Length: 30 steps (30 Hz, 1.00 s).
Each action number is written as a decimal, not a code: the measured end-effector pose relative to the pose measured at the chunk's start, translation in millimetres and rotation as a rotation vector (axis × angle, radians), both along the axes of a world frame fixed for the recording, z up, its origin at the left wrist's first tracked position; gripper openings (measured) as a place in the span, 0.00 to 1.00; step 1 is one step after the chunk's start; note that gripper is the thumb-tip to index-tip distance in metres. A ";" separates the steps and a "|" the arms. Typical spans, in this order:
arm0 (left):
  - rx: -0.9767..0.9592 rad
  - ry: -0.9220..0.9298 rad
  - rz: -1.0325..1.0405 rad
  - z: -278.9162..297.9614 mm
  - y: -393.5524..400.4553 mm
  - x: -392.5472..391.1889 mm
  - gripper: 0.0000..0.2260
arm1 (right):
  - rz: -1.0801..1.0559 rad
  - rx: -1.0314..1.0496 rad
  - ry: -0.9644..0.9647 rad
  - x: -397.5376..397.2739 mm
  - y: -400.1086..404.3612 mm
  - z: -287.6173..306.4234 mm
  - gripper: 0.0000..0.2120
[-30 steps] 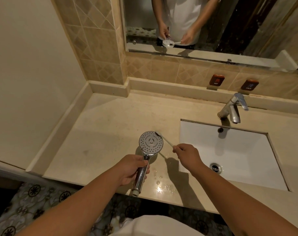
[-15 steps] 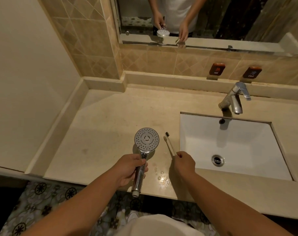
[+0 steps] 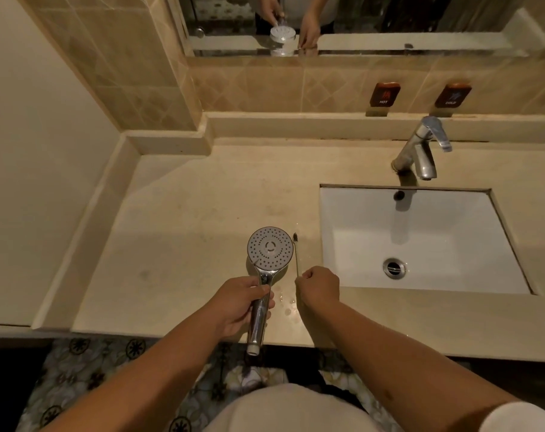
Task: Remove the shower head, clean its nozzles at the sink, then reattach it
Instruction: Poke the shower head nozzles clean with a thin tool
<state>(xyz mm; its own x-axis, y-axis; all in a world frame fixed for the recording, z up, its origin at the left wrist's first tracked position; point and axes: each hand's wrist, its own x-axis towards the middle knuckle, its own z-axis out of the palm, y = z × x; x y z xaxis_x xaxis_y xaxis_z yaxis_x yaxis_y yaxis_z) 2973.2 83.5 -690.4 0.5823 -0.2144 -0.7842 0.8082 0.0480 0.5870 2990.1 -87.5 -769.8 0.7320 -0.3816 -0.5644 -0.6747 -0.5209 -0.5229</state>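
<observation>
Chrome head (image 3: 269, 248): off its hose, held over the counter (image 3: 187, 219) at 9 o'clock from the sink (image 3: 421, 238); round nozzle face turned up, handle running back toward 6 o'clock past the counter's front edge.
Left hand (image 3: 240, 302): wrapped round the head's handle, thumb laid across the top of it just below the face.
Right hand (image 3: 319, 286): closed in a fist, pinching the near end of the brush (image 3: 296, 254); knuckles up, set just at 3 o'clock from the handle.
Brush: thin and pale, dark bristles at the far tip; pointed toward 12 o'clock, just beside the head's right rim, whether touching it could not be told.
Droplets (image 3: 286, 307): a few wet spots on the counter between the two hands, near the front edge.
Sink: white, rectangular, sunk into the counter at 3 o'clock from the hands; round metal drain (image 3: 393, 268) near its front, overflow hole high on the back wall.
Tap (image 3: 421, 151): chrome, single lever, at 12 o'clock from the sink, spout aimed down at the basin.
Labels: two dark plaques on the tiled wall above the tap, marked HOT (image 3: 384, 94) and COLD (image 3: 452, 95).
Mirror (image 3: 389, 20): along the top, at 12 o'clock; both hands and the head's face reflected there.
Floor (image 3: 93, 369): patterned tiles below the counter, at 7 o'clock.
</observation>
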 end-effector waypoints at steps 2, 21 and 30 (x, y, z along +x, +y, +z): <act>-0.001 0.015 0.003 0.6 1.4 -0.4 0.05 | 0.021 -0.033 -0.001 1.5 2.4 -0.4 0.05; -0.012 -0.030 -0.034 5.3 4.7 -3.3 0.05 | 0.126 -0.032 -0.045 -6.7 1.0 11.9 0.07; -0.077 -0.066 -0.089 6.8 -9.6 5.4 0.06 | 0.149 -0.062 -0.105 -42.3 -32.3 27.7 0.12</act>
<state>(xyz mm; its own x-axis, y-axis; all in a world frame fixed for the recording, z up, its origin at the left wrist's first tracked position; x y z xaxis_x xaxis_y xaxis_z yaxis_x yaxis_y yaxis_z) 2978.6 73.9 -683.6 0.6082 -0.3258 -0.7238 0.7708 0.0248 0.6365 2947.9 -119.8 -742.1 0.8367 -0.2961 -0.4607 -0.5310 -0.6445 -0.5502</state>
